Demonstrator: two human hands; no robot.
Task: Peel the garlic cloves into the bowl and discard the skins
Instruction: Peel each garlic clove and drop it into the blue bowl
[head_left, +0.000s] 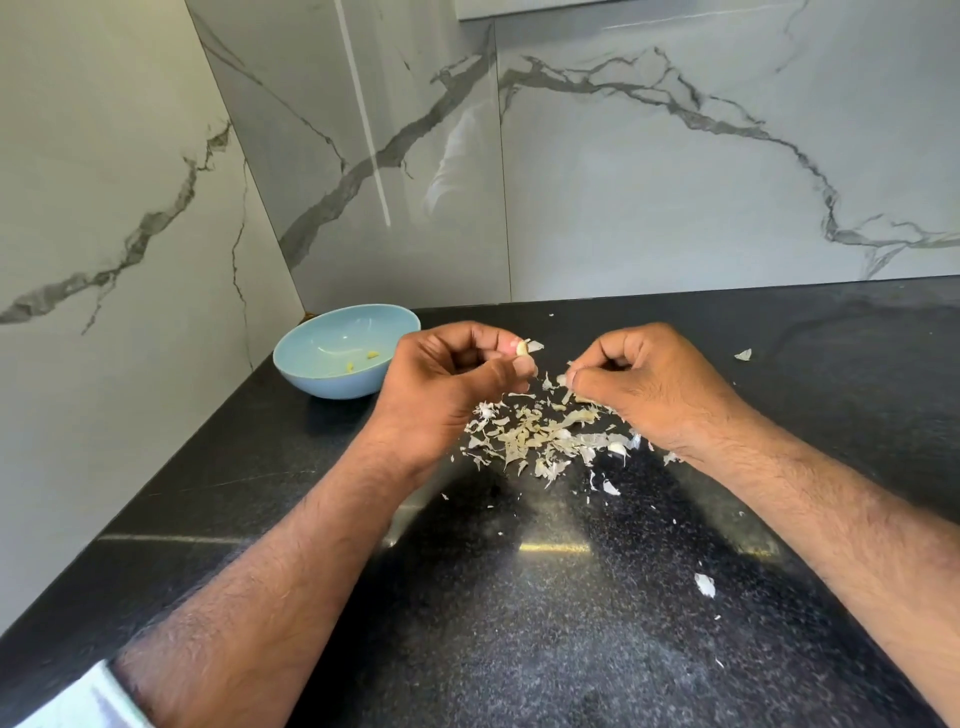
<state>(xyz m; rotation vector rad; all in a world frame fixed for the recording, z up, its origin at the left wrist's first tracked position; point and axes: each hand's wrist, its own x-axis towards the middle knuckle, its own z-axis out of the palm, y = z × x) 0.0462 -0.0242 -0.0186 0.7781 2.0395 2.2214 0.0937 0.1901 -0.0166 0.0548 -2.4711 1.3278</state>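
Black counter (260, 467): 1 blue bowl (311, 338) with 2 peeled bits, 1 skin pile (540, 436), left hand (447, 374) pinching 1 clove (521, 348), right hand (644, 384) fingers clenched on skin.

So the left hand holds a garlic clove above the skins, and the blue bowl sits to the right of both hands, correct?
Not quite: the head view shows the blue bowl left of both hands. The left hand does hold a garlic clove above the skins.

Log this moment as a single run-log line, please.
left hand: pinches garlic clove | right hand: pinches skin | bowl: few peeled pieces | skins pile: on counter, not discarded
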